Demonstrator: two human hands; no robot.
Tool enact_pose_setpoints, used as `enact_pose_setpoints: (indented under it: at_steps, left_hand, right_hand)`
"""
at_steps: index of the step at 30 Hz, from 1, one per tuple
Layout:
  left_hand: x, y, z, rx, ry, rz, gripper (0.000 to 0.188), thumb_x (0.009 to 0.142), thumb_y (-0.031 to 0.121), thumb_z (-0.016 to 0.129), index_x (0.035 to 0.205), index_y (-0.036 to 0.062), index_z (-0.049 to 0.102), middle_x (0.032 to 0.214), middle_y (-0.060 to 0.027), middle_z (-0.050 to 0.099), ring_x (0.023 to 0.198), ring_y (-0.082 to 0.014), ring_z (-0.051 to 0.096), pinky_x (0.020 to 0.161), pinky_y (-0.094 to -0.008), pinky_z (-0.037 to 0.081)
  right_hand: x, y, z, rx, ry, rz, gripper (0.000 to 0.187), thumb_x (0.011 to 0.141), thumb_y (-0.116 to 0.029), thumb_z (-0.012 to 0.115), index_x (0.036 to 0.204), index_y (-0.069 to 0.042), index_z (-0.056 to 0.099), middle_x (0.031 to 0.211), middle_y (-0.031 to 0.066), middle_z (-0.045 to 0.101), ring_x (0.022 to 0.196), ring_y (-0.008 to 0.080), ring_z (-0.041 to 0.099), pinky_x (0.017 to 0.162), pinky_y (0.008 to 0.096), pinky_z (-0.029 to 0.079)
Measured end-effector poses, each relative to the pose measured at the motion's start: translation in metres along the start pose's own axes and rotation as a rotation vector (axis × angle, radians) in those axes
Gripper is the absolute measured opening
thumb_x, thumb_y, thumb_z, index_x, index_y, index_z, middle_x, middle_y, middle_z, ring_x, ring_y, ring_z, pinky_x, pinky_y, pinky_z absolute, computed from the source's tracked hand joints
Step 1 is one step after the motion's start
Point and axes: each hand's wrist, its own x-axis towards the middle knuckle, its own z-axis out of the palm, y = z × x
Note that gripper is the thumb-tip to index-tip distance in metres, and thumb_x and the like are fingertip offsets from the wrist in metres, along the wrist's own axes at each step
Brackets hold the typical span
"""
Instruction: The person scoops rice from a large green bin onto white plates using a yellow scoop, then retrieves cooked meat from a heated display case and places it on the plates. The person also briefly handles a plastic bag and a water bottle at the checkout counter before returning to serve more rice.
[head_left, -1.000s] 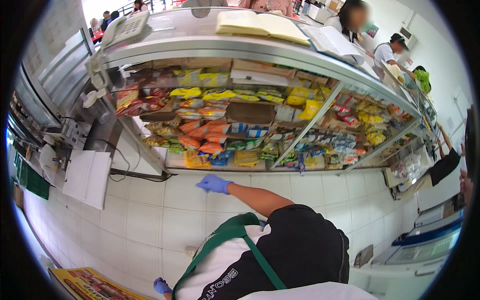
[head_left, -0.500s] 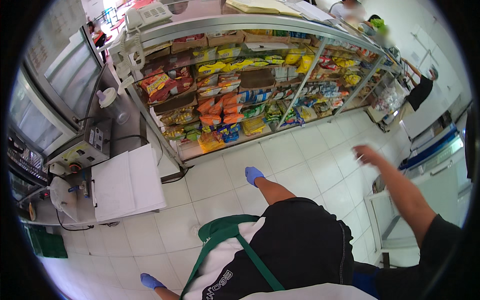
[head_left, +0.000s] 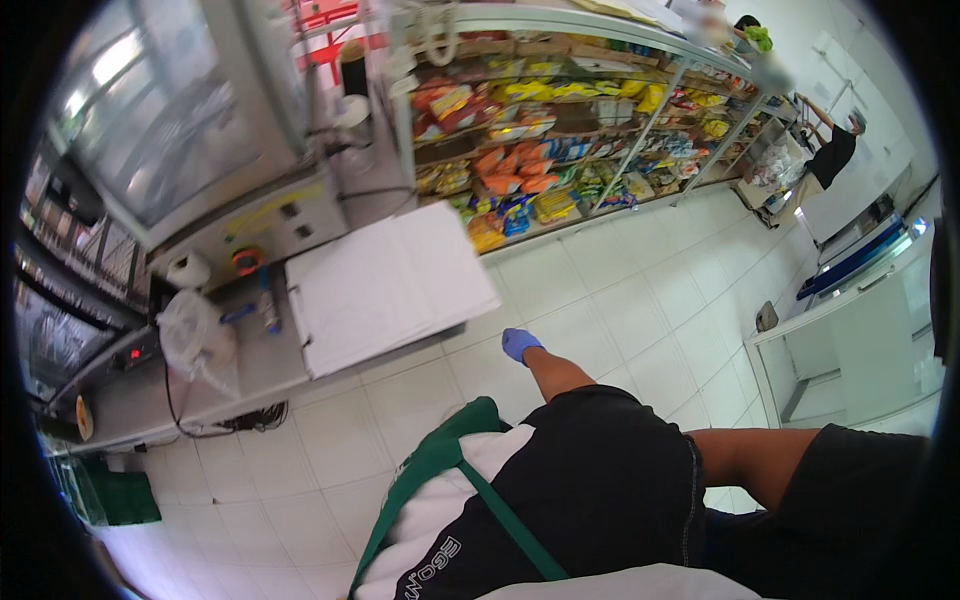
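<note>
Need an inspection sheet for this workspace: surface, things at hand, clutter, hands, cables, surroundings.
Surface: grey counter along the left side.
Things at hand: white papers at the counter's front edge, nearest the right hand, apart from it in this view.
Clutter: plastic bag and a blue pen-like item left of the papers.
Hands: right blue-gloved, nothing seen in it, set of its fingers unclear; left hand out of view.
Cables: black cable hangs over the counter edge.
Surroundings: shelves of bright packets, tiled floor; another person's arm at right, its hand hidden.
</note>
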Motion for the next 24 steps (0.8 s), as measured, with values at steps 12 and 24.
enact_pose_setpoints:
  at_steps: [12,24]
  left_hand:
    - [0.142,-0.069,-0.337,0.794,-0.206,-0.096,0.016,0.083,0.021,0.056,0.092,0.0095,0.063,0.082,-0.0058,0.063,0.064,-0.0202,0.059,0.056,-0.0369,0.049]
    - [0.352,0.051,-0.432,-0.471,0.229,-0.420,0.018,0.086,0.019,0.055,0.098,0.0095,0.065,0.080,-0.0049,0.062,0.055,-0.0137,0.054,0.044,-0.0280,0.040]
  right_hand:
    - [-0.119,-0.132,0.245,-0.969,-0.615,-1.012,0.040,0.093,-0.035,0.042,0.101,-0.003,0.064,0.101,0.0170,0.065,0.091,0.0304,0.063,0.079,0.0426,0.050]
    - [-0.152,-0.748,0.400,0.131,-1.013,-0.336,0.037,0.094,-0.040,0.046,0.099,-0.006,0.061,0.091,0.0087,0.064,0.080,0.0235,0.061,0.070,0.0378,0.049]
